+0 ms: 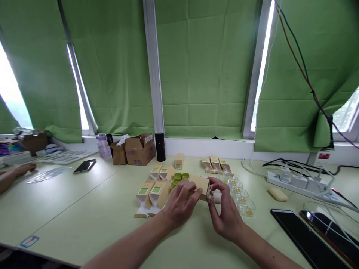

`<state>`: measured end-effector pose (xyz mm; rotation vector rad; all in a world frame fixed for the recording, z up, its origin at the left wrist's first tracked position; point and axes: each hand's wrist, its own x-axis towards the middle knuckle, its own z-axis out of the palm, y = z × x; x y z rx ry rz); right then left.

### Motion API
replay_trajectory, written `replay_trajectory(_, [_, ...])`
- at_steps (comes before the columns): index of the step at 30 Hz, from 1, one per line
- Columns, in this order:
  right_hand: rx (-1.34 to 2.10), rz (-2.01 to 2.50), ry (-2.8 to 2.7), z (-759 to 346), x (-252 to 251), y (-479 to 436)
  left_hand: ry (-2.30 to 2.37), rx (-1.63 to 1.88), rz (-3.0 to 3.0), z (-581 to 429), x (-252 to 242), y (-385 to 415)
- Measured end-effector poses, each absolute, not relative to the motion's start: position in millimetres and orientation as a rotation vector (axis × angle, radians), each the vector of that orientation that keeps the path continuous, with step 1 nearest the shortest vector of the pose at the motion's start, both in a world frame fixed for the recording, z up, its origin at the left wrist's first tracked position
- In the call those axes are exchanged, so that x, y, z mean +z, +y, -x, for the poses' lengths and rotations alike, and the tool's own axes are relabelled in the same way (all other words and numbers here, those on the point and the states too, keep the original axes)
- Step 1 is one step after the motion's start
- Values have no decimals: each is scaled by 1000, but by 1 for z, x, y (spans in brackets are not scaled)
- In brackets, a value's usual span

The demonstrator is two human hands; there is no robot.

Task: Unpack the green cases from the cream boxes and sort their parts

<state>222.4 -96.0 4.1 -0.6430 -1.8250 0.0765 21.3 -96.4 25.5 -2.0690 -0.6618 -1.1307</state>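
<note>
My left hand (181, 203) is closed around a small kraft cardboard box (199, 184), held a little above the table. At the box's right end, my right hand (226, 215) pinches the edge with thumb and forefinger. Behind the left hand are several green cups (177, 177). Several kraft boxes with green labels (158, 191) lie to the left, their end flaps open. Right of my right hand stand rows of clear plastic cups (243, 201) with yellow centres. A pale pinkish piece (216, 197) shows between the hands, partly hidden.
Three open boxes (215, 165) and an upright box (178, 161) stand at the back. A brown carton (140, 150) and black cylinder (160, 147) are near the wall. Power strip (301, 185), tablet (297, 231) and cables lie right. Another person's hand (25, 169) is far left.
</note>
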Motion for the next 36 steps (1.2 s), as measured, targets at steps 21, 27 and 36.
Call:
replay_trajectory(21, [66,737,-1756,-214,-1,-90,-822,-1036,2097,-27,26,-97])
replay_trajectory(27, [238,772,-1707,-208,-6,-88,-868,-1035,2130,-29,27,-99])
replay_trajectory(36, [258,782,-1739,-209,-5,-85,-944,-1007,2216,-31,26,-99])
